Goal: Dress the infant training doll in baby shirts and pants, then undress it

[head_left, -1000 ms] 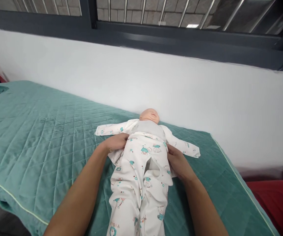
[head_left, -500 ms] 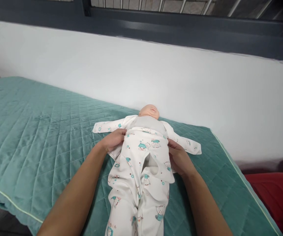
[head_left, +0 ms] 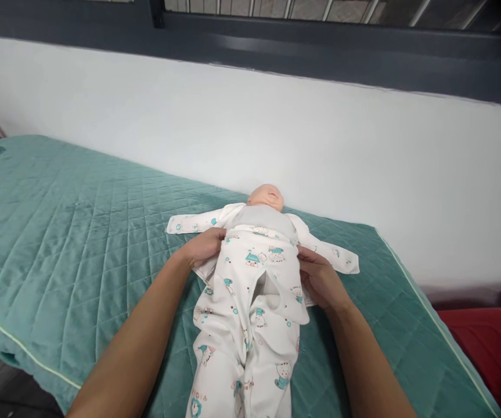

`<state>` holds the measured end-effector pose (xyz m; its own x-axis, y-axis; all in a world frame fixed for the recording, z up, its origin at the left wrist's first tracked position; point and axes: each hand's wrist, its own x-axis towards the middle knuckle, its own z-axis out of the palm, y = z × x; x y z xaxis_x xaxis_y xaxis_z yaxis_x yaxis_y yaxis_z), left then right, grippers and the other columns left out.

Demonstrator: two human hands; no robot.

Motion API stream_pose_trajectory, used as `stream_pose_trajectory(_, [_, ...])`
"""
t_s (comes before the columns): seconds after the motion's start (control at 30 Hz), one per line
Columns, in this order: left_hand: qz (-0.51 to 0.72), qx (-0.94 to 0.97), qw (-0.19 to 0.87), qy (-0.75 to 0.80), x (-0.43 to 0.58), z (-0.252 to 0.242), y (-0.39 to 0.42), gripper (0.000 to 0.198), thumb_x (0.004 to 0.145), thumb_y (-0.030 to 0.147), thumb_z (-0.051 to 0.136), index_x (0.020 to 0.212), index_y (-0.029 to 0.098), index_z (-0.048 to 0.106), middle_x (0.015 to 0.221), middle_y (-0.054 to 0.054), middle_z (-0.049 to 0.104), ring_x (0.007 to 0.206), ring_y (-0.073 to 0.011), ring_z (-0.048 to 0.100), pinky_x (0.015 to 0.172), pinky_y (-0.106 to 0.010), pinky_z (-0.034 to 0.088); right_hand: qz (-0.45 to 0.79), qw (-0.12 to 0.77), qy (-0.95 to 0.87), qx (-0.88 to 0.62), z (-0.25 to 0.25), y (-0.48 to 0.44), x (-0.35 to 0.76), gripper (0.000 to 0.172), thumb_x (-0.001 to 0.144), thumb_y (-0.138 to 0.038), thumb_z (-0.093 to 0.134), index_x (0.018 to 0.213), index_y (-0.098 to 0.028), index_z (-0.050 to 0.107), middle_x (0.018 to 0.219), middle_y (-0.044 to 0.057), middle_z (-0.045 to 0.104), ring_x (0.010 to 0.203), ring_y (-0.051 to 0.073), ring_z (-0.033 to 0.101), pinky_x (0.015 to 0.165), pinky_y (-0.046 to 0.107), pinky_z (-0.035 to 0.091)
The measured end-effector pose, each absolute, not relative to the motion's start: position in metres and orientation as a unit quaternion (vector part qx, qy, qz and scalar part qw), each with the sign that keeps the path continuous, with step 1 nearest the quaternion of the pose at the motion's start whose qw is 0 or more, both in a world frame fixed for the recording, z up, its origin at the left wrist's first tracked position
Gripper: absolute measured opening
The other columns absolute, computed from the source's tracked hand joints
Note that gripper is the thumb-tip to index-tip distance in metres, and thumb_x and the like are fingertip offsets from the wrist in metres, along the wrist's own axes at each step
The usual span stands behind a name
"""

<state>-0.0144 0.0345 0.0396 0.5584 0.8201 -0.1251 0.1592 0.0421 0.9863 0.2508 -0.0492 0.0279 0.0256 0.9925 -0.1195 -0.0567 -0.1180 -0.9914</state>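
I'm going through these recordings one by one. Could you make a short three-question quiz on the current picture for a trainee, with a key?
1. True or false: the left hand and right hand are on opposite sides of the printed trousers.
2. What colour is the quilted cover? A) brown B) green C) white
3. Fill in: beyond the doll's head, a white ____ rises to the dark window frame.

Key: 1 true; 2 B; 3 wall.
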Motion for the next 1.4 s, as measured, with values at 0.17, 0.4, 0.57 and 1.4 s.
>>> stream_pose_trajectory(0.17, [0.279,0.68,0.549,0.397,-0.015,0.043,0.034,0.029,0.069,0.027,0.063,0.096,0.016,0.068,0.103,-0.007,0.072,0.103,-0.0276,0.061,0.085,-0.032,0.05,0.525,0.464,-0.469,-0.537,0.028,-0.051,0.253,0.023,0.07,-0.03,0.075,0.09,-0.022,0.068,0.094,0.001,0.074,0.082,0.02,0.066,0.067,0.029,0.048])
stream_pose_trajectory(0.4, [0.283,0.669,0.544,0.418,-0.015,0.039,0.035,0.036,0.066,0.017,0.062,0.102,0.017,0.064,0.096,-0.006,0.07,0.093,-0.0241,0.059,0.083,-0.032,0.049,0.494,0.449,-0.47,-0.577,0.025,-0.049,0.255,0.017,0.071,-0.027,0.072,0.085,-0.02,0.065,0.088,0.001,0.072,0.077,0.018,0.064,0.064,0.028,0.048])
stream_pose_trajectory(0.57, [0.297,0.657,0.569,0.395,-0.015,0.033,0.037,0.041,0.068,0.019,0.063,0.108,0.017,0.062,0.104,-0.006,0.069,0.092,-0.023,0.059,0.084,-0.032,0.049,0.47,0.444,-0.49,-0.585,0.021,-0.048,0.254,0.02,0.073,-0.026,0.069,0.092,-0.021,0.068,0.094,0.002,0.073,0.082,0.021,0.065,0.068,0.031,0.051])
stream_pose_trajectory(1.4, [0.369,0.514,0.716,0.294,-0.006,0.028,0.038,0.046,0.059,0.008,0.063,0.105,0.014,0.066,0.093,-0.006,0.072,0.085,-0.0215,0.064,0.076,-0.032,0.049,0.449,0.509,-0.463,-0.57,0.013,-0.046,0.251,0.018,0.079,-0.035,0.068,0.091,-0.022,0.071,0.089,0.001,0.074,0.079,0.02,0.064,0.064,0.029,0.046])
